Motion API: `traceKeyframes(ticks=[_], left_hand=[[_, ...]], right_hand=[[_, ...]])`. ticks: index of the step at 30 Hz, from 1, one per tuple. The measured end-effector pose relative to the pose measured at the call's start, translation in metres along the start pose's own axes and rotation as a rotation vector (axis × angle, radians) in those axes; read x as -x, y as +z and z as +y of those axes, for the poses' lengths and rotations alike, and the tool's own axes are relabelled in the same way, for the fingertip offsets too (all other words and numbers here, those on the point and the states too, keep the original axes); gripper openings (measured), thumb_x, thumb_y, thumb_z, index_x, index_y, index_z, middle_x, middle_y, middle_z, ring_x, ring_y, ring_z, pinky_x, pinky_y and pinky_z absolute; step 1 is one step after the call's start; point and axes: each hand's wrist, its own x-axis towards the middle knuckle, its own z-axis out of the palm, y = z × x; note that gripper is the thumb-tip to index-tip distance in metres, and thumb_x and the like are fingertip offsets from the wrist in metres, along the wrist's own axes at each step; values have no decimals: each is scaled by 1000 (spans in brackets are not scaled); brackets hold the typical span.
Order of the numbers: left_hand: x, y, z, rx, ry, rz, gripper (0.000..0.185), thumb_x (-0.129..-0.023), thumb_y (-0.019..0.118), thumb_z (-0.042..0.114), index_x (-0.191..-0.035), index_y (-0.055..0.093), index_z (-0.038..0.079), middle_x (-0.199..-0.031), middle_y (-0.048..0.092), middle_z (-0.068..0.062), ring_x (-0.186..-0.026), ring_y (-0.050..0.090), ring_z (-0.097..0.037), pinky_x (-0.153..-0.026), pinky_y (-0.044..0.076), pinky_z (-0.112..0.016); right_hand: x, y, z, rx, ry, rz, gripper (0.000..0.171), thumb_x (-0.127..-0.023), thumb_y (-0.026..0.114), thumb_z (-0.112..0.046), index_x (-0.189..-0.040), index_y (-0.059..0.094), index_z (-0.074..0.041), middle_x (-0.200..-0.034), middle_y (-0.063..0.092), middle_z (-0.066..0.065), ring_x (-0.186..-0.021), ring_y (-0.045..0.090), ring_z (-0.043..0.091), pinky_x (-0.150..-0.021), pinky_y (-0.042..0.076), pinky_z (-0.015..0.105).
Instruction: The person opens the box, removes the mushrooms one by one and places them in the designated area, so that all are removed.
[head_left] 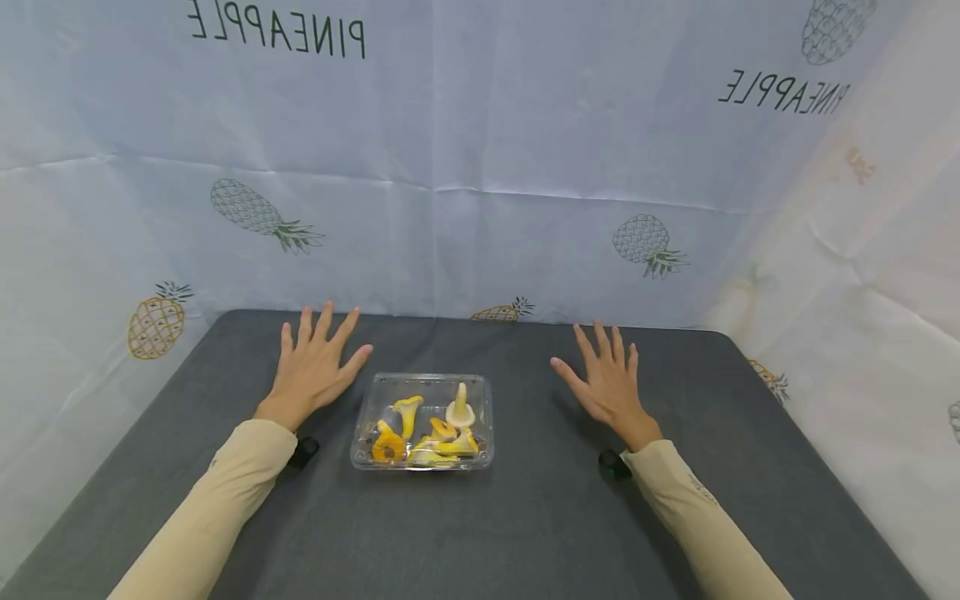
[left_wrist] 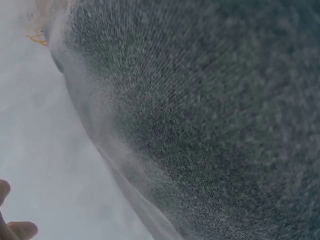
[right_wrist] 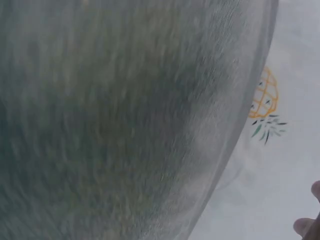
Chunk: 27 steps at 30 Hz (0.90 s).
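A clear plastic clamshell box [head_left: 424,384] lies on the dark grey table, with several yellow mushrooms inside, among them a pale-stemmed mushroom [head_left: 461,408] and an orange-capped one [head_left: 388,447]. Left of the box, my left hand [head_left: 311,371] has its fingers spread and holds nothing. Off to the right of the box, farther from it, my right hand [head_left: 606,383] also has spread fingers and is bare. Only fingertips [left_wrist: 22,230] show at the corner of the left wrist view. In the right wrist view, fingertips [right_wrist: 303,226] appear at the lower right edge.
The grey cloth-covered table [head_left: 525,525] has rounded far corners. A white curtain [head_left: 480,125] printed with pineapples and mirrored lettering hangs close behind it and along both sides. Dark wrist devices [head_left: 303,452] sit under both cuffs.
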Motion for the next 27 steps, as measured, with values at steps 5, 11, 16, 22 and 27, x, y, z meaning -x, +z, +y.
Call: traceKeyframes(ticks=[5, 11, 16, 22, 27], left_hand=[[6, -1, 2, 3, 9, -7, 73, -102, 42, 55, -160, 17, 18, -165, 2, -24, -149, -4, -54, -116, -1, -75], [14, -3, 6, 20, 24, -13, 73, -102, 41, 55, -160, 18, 17, -165, 6, -26, -149, -1, -54, -117, 0, -74], [20, -6, 11, 35, 33, 5, 72, -102, 39, 56, -160, 20, 16, -164, 10, -27, -149, 3, -53, -117, 4, -74], [33, -9, 14, 54, 42, 17, 70, -103, 42, 52, -159, 23, 15, -163, 15, -28, -149, 8, -53, -118, 8, -72], [41, -11, 18, 71, 54, 23, 68, -104, 42, 49, -158, 25, 14, -162, 18, -28, -148, 11, -53, -118, 10, -72]], right_hand=[[8, 4, -7, -40, 2, -13, 82, -97, 43, -65, -160, 18, -21, -168, 2, 14, -153, -3, 45, -118, -6, 71], [19, 6, -10, -85, -18, 8, 79, -97, 44, -62, -160, 19, -21, -168, 5, 14, -153, -2, 45, -119, -4, 71], [28, 4, -16, -127, -44, 3, 77, -98, 46, -60, -160, 21, -21, -168, 6, 14, -153, 0, 44, -119, -2, 71], [38, 5, -24, -169, -60, -22, 75, -99, 47, -56, -159, 23, -19, -168, 7, 14, -154, 1, 42, -118, 0, 71], [44, 9, -30, -193, -75, -26, 75, -98, 49, -54, -159, 24, -18, -168, 9, 14, -154, 1, 42, -119, 2, 70]])
